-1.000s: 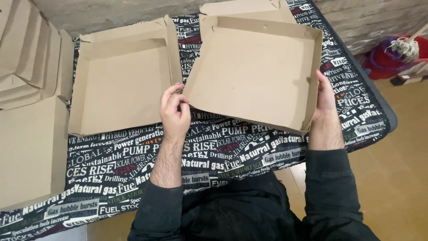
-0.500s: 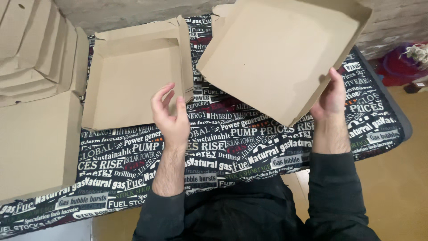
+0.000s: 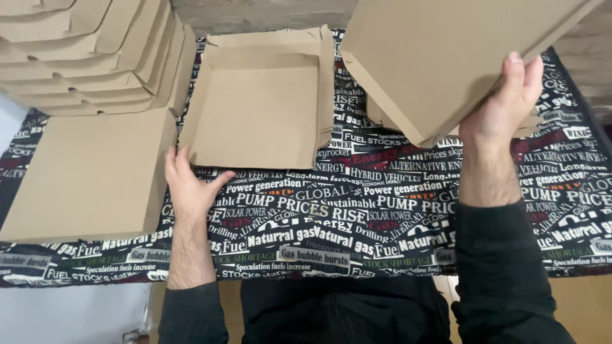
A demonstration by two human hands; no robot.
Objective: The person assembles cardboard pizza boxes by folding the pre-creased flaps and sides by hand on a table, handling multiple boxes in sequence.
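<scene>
My right hand [image 3: 503,105] grips the edge of a folded brown cardboard box [image 3: 440,57] and holds it lifted and tilted above the table's right side. My left hand [image 3: 189,185] is open, fingers apart, at the near left corner of a second open cardboard tray [image 3: 261,108] that lies flat at the table's middle. That hand touches or nearly touches the tray's front edge. Both forearms wear dark sleeves.
A stack of several folded cardboard boxes [image 3: 83,57] stands at the far left, with a flat closed box [image 3: 89,172] in front of it. More cardboard [image 3: 529,124] lies under the lifted box. The tablecloth [image 3: 357,216] is black with printed words.
My right hand has raised the box higher and to the right, alone. My left hand let go of it and moved left to the flat tray's near corner.
</scene>
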